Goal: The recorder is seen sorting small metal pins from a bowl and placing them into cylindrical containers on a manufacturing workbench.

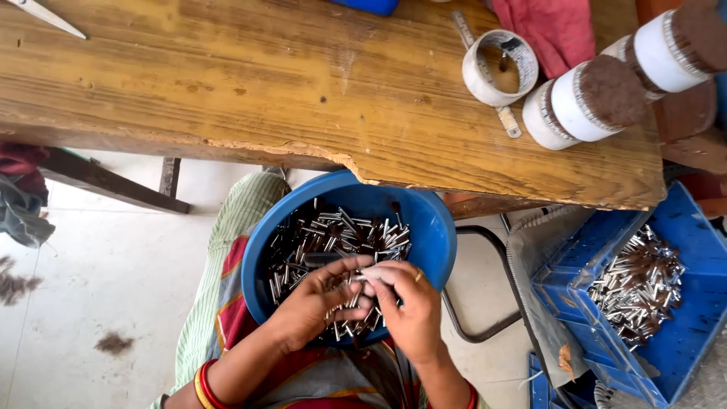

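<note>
A round blue bowl [435,220] rests on my lap, holding several small silver metal tubes [333,235]. Both hands are over the near side of the bowl. My left hand [322,299] has its fingers curled around a bunch of tubes. My right hand [405,303], with a ring on one finger, pinches a single metal tube [366,276] at its tip, touching the left hand's fingertips. Red and yellow bangles sit on my left wrist.
A worn wooden table [303,83] spans the top, its chipped edge just above the bowl. On it stand white rolls with brown cores [587,102], a white ring [500,68] and a red cloth [556,26]. A blue crate [689,318] with more tubes stands at right.
</note>
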